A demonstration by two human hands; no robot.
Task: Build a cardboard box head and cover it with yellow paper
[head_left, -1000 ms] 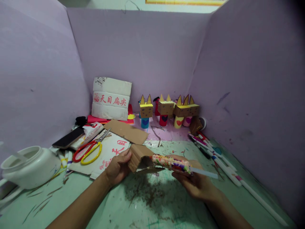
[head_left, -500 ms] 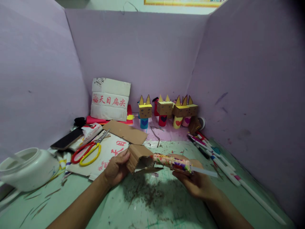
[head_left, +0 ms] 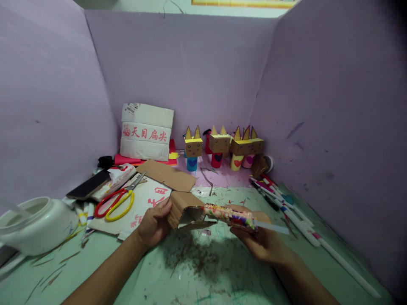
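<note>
From my end I have the cardboard box (head_left: 184,203) over the middle of the green counter (head_left: 251,279), its open end facing right and the inside partly in shadow. The left hand (head_left: 155,224) is clamped on its left side, thumb on top. The right hand (head_left: 254,242) is wrapped round a flower-patterned glue gun (head_left: 229,215) — its red tip meets the box's open edge, and a translucent stick (head_left: 271,227) juts from its back end.

Behind the left hand I see red-and-yellow scissors (head_left: 119,206) on a printed card (head_left: 136,220), with a brown cardboard sheet (head_left: 168,174) beyond. At far left sits a white pot (head_left: 54,228), its mouth open — a pale stick (head_left: 15,207) leans inside. Markers (head_left: 300,224) lie along the right wall (head_left: 343,127). At the back, box-headed figures (head_left: 193,148) stand in a row near a white carton panel (head_left: 146,133).
</note>
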